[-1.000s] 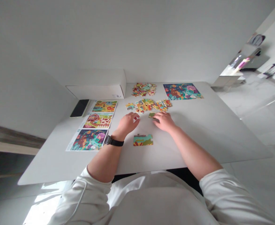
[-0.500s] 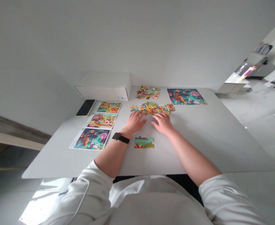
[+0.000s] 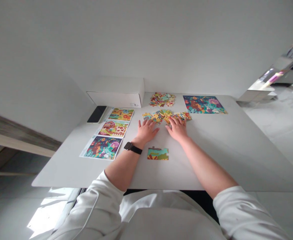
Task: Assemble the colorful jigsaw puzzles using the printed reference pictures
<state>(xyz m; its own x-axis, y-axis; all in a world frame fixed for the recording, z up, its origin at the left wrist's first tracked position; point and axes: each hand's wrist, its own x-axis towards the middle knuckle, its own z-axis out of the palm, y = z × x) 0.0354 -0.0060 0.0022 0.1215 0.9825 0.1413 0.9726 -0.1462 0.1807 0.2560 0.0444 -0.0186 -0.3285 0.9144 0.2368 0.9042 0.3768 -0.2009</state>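
Spreading my fingers wide, I have two hands palm down over one table (image 3: 226, 150). I take the one joined block (image 3: 157, 154) as the centre of the clock, with twelve straight ahead of me. My left hand (image 3: 146, 131) is at eleven, its fingertips at the front edge of the near pile (image 3: 165, 113); its grip is wide, and if some piece lies under it, I cannot tell. My right hand (image 3: 177, 128) is at one, also wide, fingertips upon the pieces of this same pile. The piles are two, both at twelve, the far pile (image 3: 162, 99) behind the near one; their pieces overlap too much for counting. At ten lie three pictures (image 3: 112, 128) in one column and, just beyond, one phone (image 3: 97, 114). One box (image 3: 115, 98) is at eleven, and one poster (image 3: 205, 104) lies between one and two.
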